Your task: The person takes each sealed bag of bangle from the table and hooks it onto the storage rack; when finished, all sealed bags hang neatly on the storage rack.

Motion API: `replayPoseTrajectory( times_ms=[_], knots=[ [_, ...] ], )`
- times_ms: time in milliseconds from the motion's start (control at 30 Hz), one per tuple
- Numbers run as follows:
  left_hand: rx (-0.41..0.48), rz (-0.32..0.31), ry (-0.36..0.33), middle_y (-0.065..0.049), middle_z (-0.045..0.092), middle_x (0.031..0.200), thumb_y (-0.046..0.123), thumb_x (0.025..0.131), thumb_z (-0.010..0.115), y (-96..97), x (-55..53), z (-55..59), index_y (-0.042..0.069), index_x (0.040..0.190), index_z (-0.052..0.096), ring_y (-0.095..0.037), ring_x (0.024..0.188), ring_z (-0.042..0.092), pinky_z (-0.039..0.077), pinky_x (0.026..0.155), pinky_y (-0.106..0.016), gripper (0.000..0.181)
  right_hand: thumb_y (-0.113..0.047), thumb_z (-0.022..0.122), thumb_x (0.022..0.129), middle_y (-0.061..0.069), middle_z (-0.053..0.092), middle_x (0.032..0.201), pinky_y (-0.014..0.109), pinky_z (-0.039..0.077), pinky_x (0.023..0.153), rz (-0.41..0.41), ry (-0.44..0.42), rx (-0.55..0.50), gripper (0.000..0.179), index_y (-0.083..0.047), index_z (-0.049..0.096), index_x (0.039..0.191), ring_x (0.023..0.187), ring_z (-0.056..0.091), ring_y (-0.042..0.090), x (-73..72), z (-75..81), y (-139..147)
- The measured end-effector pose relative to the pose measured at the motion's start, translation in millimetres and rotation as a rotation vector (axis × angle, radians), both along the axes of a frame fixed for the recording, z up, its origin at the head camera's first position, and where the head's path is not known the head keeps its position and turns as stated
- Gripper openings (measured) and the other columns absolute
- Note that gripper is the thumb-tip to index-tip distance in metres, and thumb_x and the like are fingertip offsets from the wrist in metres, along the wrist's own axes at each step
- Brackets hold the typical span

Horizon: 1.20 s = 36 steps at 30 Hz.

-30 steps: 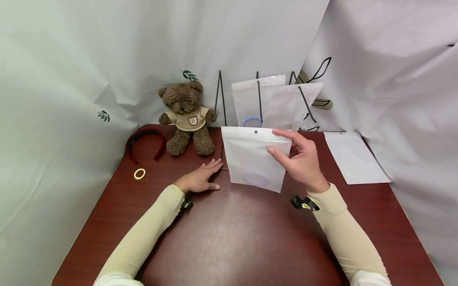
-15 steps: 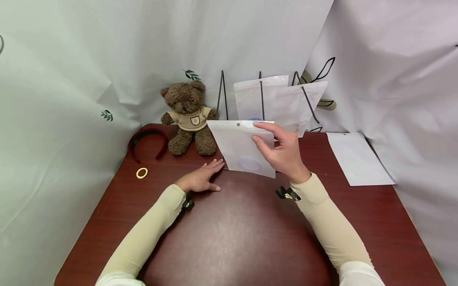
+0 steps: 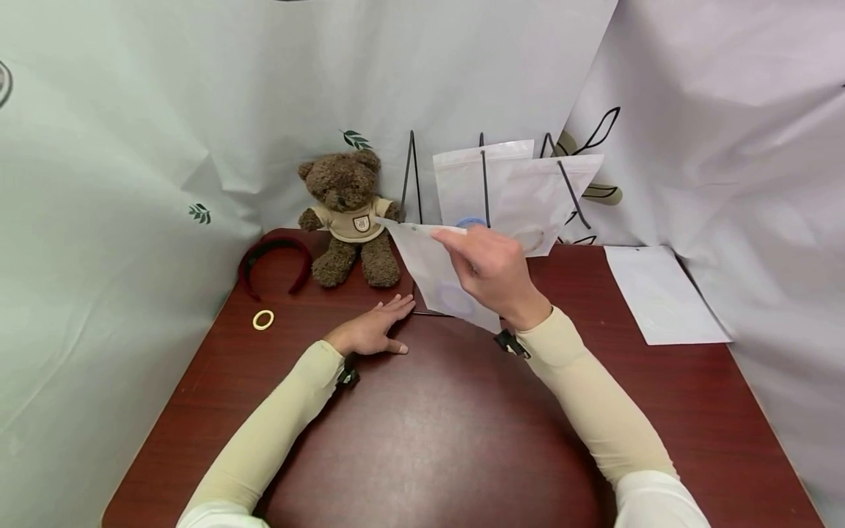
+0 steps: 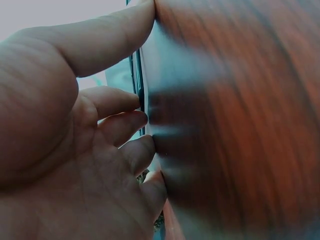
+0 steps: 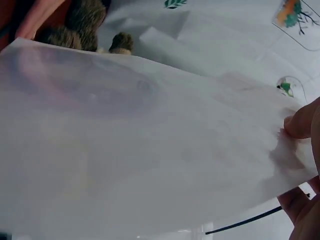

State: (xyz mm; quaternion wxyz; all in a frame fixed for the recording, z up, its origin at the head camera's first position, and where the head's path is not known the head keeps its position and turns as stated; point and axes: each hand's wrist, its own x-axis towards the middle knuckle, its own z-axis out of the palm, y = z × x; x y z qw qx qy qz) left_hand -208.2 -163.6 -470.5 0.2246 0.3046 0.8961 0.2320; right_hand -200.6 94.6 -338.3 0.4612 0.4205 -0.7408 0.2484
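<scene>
Pale cloth (image 3: 231, 95) backs and flanks a red-brown table (image 3: 429, 440). At the rear stands a wire rack (image 3: 485, 191) with three upright hooks; if bumped, it would probably rock, and its load could swing. A teddy bear (image 3: 346, 187) sits just left of it. Two hanging bags (image 3: 455, 180) (image 3: 538, 194) overlap on the middle and right hooks, so a jolt could tangle them. The held bag (image 3: 422, 257) is raised before the rack's left part, tilted, its far top corner overlapping the bear in the head view; whether they touch cannot be told. Another white bag (image 3: 660, 301) lies flat at the right, and a dark red headband (image 3: 277, 244) near the bear. The right hand (image 3: 495, 264), fingers curled, pinches the held bag near one end of its top edge; so one-sided a grip could let the thin sheet sag, twist or slip. The left hand (image 3: 370, 330) rests on the table, fingers spread and holding nothing, by the rack's base; a sudden push there might shift it. A purplish ring (image 3: 441, 299) shows through the held bag, low down, and its weight could make the bag swing. A small yellow ring (image 3: 256, 320) lies before the headband. The held bag's punched hole (image 3: 414, 228) is smallest; approached askew, it could miss a hook.
</scene>
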Motion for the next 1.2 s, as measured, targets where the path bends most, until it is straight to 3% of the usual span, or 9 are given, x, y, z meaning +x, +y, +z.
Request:
replayPoseTrajectory(
  times_ms=[100,200,300,467,700,867,967,1133,1200],
  knots=[
    [-0.003,-0.002,-0.001,-0.009,0.011,0.171,0.032,0.089,0.076,0.4,0.3,-0.1,0.007,0.161,0.018,-0.029,0.159,0.003,0.005,0.129,-0.055,0.095,0.001,0.058,0.096,0.002,0.068,0.071,0.031,0.057,0.064,-0.015,0.063,0.029,0.035,-0.016,0.074,0.121,0.07,0.067,0.019,-2.6,1.8,-3.4],
    [-0.003,-0.001,-0.001,-0.009,0.01,0.171,0.032,0.089,0.076,0.7,0.0,-0.2,0.007,0.161,0.019,-0.029,0.159,0.003,0.005,0.129,-0.055,0.096,0.002,0.057,0.095,0.002,0.079,0.089,0.031,0.059,0.07,-0.007,0.098,0.043,0.036,-0.016,0.075,0.119,0.075,0.071,0.018,-4.8,2.8,-6.2],
    [-0.005,-0.004,0.001,-0.01,0.01,0.171,0.032,0.089,0.076,1.0,-0.4,-0.7,0.006,0.161,0.019,-0.03,0.159,0.003,0.006,0.129,-0.055,0.095,0.002,0.058,0.095,0.0,0.079,0.11,0.031,0.061,0.076,0.006,0.114,0.061,0.034,-0.016,0.076,0.118,0.082,0.074,0.017,-6.2,3.8,-8.8],
    [-0.005,-0.004,-0.004,-0.009,0.011,0.171,0.032,0.09,0.076,1.4,-0.4,-0.4,0.007,0.161,0.019,-0.029,0.159,0.003,0.005,0.129,-0.055,0.095,0.001,0.059,0.096,0.0,0.078,0.113,0.031,0.061,0.076,0.0,0.118,0.062,0.033,-0.016,0.075,0.119,0.085,0.074,0.017,-6.0,5.1,-11.5],
    [-0.008,-0.005,0.001,-0.008,0.011,0.171,0.032,0.09,0.076,-0.3,-0.4,-0.3,0.008,0.161,0.018,-0.029,0.159,0.003,0.005,0.129,-0.055,0.095,-0.001,0.063,0.096,-0.002,0.078,0.114,0.03,0.058,0.067,0.008,0.156,0.069,0.03,-0.017,0.076,0.117,0.075,0.069,0.017,-1.4,8.1,-15.7],
    [-0.017,-0.003,0.002,-0.007,0.01,0.171,0.034,0.09,0.076,-1.0,-2.6,-2.2,0.01,0.162,0.017,-0.027,0.16,0.002,0.005,0.129,-0.054,0.096,0.001,0.057,0.098,-0.001,0.077,0.116,0.031,0.061,0.074,-0.03,0.125,0.068,0.033,-0.016,0.075,0.12,0.084,0.073,0.018,-4.6,11.3,-18.5],
    [-0.018,-0.003,0.001,-0.007,0.01,0.171,0.034,0.09,0.076,-0.9,-3.3,-3.7,0.01,0.162,0.017,-0.027,0.16,0.002,0.005,0.129,-0.054,0.096,0.002,0.055,0.097,0.001,0.078,0.114,0.033,0.061,0.072,-0.042,0.106,0.043,0.035,-0.015,0.075,0.12,0.081,0.073,0.019,-6.1,9.5,-20.3],
    [-0.014,-0.008,0.007,-0.008,0.01,0.171,0.033,0.09,0.075,-1.0,-3.3,-3.1,0.008,0.162,0.018,-0.028,0.16,0.003,0.006,0.129,-0.055,0.095,0.001,0.059,0.096,0.006,0.07,0.079,0.034,0.055,0.058,-0.051,0.045,-0.005,0.031,-0.011,0.071,0.122,0.063,0.062,0.021,-8.3,1.5,-22.5],
    [-0.024,-0.006,0.008,-0.008,0.011,0.171,0.034,0.09,0.075,-1.0,-2.9,-2.8,0.009,0.162,0.018,-0.028,0.16,0.003,0.006,0.129,-0.054,0.095,0.0,0.061,0.095,0.007,0.065,0.073,0.035,0.053,0.057,-0.049,0.019,-0.021,0.03,-0.009,0.07,0.123,0.061,0.059,0.021,-9.9,-3.2,-22.7]
  ],
)
